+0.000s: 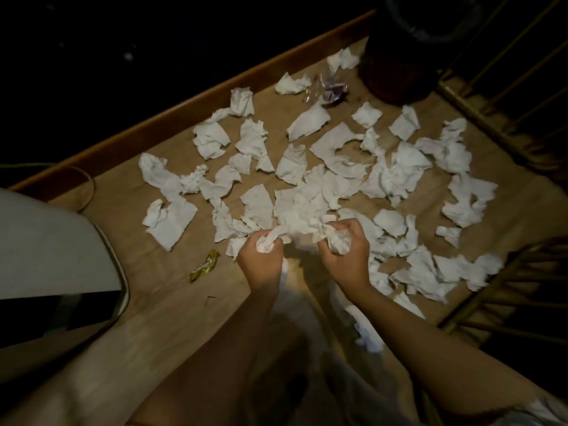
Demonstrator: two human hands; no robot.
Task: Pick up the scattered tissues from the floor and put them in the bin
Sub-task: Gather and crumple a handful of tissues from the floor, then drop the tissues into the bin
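Note:
Several crumpled white tissues (335,149) lie scattered over the brown floor (172,290). My left hand (261,259) grips a wad of tissue low in the middle of the view. Just to its right, my right hand (344,247) grips another wad. Both wads join a larger bunch of tissue (304,207) right beyond my knuckles. The dark round bin (402,66) stands at the far end of the floor, upper right, well beyond the tissues.
A yellow wrapper (204,265) lies left of my left hand. Clear and purple wrappers (325,90) lie near the bin. A white appliance (55,250) stands at the left. Metal racks (504,96) line the right side. A wooden skirting (190,109) runs along the far edge.

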